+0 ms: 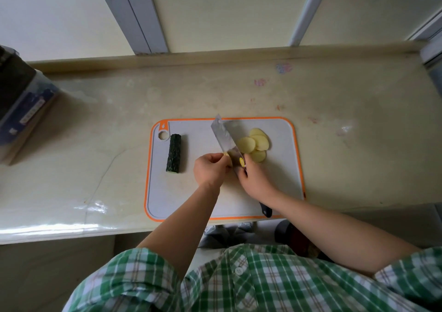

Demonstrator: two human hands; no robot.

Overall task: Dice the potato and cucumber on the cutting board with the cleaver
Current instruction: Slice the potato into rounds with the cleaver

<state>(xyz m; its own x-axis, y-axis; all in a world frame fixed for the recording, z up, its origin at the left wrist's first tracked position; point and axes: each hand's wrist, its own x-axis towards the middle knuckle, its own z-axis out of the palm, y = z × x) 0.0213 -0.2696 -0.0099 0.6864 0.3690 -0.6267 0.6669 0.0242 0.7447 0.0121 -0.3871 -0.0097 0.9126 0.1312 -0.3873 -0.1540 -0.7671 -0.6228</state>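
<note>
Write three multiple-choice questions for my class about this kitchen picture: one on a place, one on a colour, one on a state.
1. Where does the cucumber lie?
A) off the cutting board
B) on the cutting board, left of the cleaver
C) at the board's right edge

2. What colour is the board's rim?
A) blue
B) black
C) orange

3. What state is the cucumber in?
A) one uncut piece
B) diced
C) sliced into rounds

Answers:
1 B: it lies alone on the board's left part, while the potato slices lie right of the blade.
2 C: an orange band runs round the grey board.
3 A: it is one dark green length. The right hand grips the cleaver and the left hand pinches a potato piece.
</note>
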